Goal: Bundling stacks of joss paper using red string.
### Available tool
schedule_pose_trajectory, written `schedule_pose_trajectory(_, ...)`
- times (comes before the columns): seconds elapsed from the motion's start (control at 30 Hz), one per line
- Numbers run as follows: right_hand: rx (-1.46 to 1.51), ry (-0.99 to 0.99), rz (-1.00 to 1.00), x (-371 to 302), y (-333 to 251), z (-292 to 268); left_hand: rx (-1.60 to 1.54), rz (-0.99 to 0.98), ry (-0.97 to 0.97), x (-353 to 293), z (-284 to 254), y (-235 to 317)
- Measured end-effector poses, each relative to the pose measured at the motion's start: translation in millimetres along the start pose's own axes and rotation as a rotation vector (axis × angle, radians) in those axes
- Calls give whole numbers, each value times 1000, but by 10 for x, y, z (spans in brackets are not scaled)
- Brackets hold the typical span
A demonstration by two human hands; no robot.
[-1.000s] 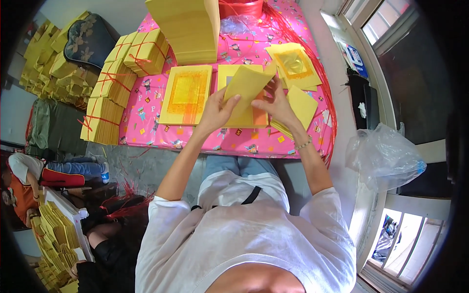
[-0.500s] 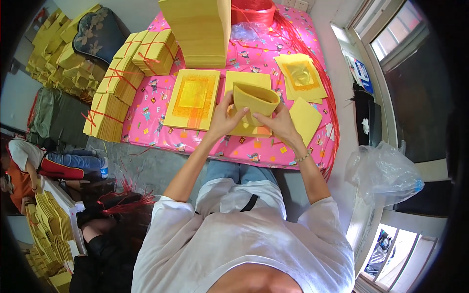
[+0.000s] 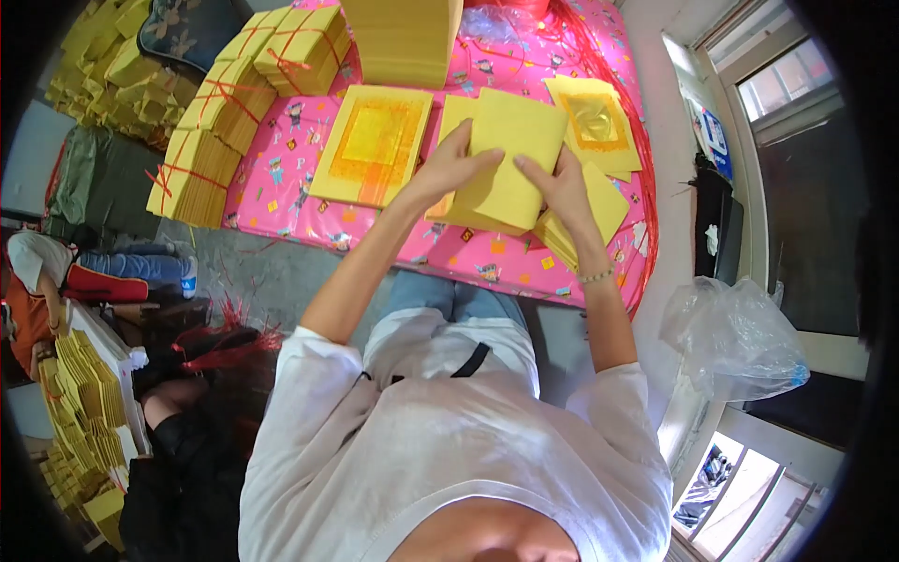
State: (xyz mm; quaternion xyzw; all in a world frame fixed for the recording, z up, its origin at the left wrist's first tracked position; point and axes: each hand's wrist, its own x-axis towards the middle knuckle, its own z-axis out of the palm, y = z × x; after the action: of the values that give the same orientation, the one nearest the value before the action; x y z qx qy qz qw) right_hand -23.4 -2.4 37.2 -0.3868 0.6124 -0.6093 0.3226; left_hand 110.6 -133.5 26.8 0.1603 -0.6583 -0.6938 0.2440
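Note:
A wad of plain yellow paper (image 3: 526, 120) is held between my two hands, its broad face turned up and tilted. My left hand (image 3: 459, 169) grips its left edge, thumb on the face. My right hand (image 3: 565, 195) grips the right edge, thumb also on top. Below it, partly covered, lies another yellow paper stack (image 3: 453, 208). To the left sits a yellow stack with an orange-and-gold printed square (image 3: 372, 131). On the right are yellow sheets with a gold foil square (image 3: 596, 124) and a plain yellow paper pile (image 3: 609, 208), partly behind my right hand.
A pink patterned table cover (image 3: 281, 178) lies under everything. Red-tied yellow bundles (image 3: 225, 98) line the left, a tall yellow stack (image 3: 403, 42) the back. Red cords (image 3: 629, 84) run along the right edge. A clear plastic bag (image 3: 735, 337) hangs at right; people sit lower left.
The yellow paper wad between my hands was bent into a loop and now lies flatter, its broad face showing. The view has shifted, so the table sits higher in the picture.

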Motion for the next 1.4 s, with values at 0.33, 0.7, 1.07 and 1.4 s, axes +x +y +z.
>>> schedule_pose_trajectory(0.33, 333, 21, 250, -65, 0, -133, -233, -415, -24, 91, 225, 238)
schedule_pose_trajectory(0.7, 381, 16, 378, -117, -46, -251, -225, -464, -49, 74, 340, 308)
schedule_pose_trajectory(1.07, 389, 13, 352, -100, -63, -251, -160, -505, 33, 114, 381, 387)
schedule_pose_trajectory(1.4, -3, 124, -17, -352, -272, -177, -231, -270, -114, -117, 424, 402)
